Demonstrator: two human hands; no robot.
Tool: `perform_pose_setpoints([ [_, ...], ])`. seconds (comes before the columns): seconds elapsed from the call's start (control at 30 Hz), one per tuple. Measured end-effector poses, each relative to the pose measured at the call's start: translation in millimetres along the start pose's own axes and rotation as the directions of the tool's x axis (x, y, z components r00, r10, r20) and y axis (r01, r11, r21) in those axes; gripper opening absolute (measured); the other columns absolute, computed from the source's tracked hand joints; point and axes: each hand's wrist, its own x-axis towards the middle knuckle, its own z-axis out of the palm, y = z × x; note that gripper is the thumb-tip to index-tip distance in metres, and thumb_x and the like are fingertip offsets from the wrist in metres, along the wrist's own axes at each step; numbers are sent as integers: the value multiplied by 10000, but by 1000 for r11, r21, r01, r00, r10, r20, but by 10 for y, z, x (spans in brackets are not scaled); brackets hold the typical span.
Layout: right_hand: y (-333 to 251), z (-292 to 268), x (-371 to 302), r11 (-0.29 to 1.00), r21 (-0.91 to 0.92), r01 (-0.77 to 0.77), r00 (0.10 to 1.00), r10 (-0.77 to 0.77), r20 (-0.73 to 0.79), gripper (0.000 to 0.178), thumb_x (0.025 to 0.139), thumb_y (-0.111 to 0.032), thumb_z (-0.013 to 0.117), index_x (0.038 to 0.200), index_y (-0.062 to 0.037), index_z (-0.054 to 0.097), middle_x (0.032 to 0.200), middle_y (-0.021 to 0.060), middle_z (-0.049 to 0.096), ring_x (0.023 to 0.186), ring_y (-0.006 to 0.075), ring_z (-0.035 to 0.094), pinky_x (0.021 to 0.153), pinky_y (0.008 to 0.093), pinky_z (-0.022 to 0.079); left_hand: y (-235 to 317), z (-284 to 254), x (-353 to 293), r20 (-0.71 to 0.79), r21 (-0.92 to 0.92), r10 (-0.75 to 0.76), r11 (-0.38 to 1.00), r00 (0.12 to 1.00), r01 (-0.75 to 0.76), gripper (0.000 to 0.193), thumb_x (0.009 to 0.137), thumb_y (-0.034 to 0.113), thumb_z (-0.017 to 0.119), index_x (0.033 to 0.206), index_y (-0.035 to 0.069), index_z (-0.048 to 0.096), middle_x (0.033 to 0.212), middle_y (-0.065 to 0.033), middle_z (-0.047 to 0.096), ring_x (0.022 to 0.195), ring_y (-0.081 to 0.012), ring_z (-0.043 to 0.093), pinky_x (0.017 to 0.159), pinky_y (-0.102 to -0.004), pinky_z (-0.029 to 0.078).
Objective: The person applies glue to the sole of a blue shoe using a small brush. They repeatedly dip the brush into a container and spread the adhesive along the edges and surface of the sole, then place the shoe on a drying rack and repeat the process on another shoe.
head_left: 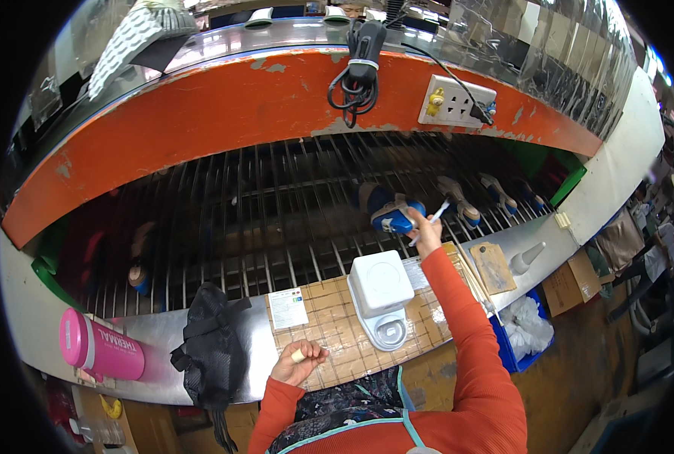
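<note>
My right hand [427,234] reaches forward over the metal rods, its fingers closed on a thin white stick-like tool [441,211]. Those fingers are at a blue shoe [400,215] with white and dark parts; whether they also grip it, I cannot tell. Close to my body, my left hand [298,363] is held with curled fingers above the cardboard-covered ledge [337,303]. One of its fingers wears a pale yellow cover, and nothing shows in its grasp. Between my hands stands a white box-shaped container [381,281] on a white base with a round cup [390,333].
More shoes [458,198] lie on the rod bed [276,204] to the right, another [137,276] at left. A pink flask [102,344] and black bag [210,344] occupy the ledge's left; a white nozzle bottle [527,259] its right. An orange beam [201,98] spans above.
</note>
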Motion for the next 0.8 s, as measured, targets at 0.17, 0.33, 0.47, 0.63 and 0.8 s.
perform_pose_setpoints([
  [0.17,152,125,90,992,101,-70,997,71,-2,526,750,-131,799,1068,-11,398,942,156,599,740,246,673,602,382,574,-12,51,-9,-33,32,14,999,999,-13,123,876,145,669,817,49,620,870,-86,555,973,-291,572,885,-412,450],
  [0.33,94,183,245,965,-146,217,965,-234,-116,647,654,-229,858,1079,-22,417,827,72,505,621,174,563,512,309,465,-1,68,-7,-87,47,-10,999,996,14,149,914,175,639,856,39,620,916,-106,588,986,-286,579,880,-412,459],
  [0.47,-54,61,323,645,-618,449,863,-494,111,669,596,-367,876,1000,10,499,896,185,620,813,321,644,746,383,522,38,109,2,-64,16,-7,1000,998,8,188,950,217,611,912,35,591,950,-110,602,1025,-288,580,887,-429,477],
  [0.63,-98,-150,403,292,-702,650,757,-329,564,614,608,-197,845,1053,-39,453,932,216,661,897,435,646,783,475,523,46,160,3,-61,28,14,1000,998,-13,166,928,196,638,911,37,593,937,-106,589,1007,-292,588,893,-417,478],
  [0.8,130,-281,481,229,-748,622,776,-308,551,576,658,-235,803,1049,-23,438,862,219,668,845,432,652,732,504,534,-20,-26,-75,-158,12,24,1000,987,-22,174,918,193,643,884,40,568,925,-115,577,989,-294,575,904,-424,480],
])
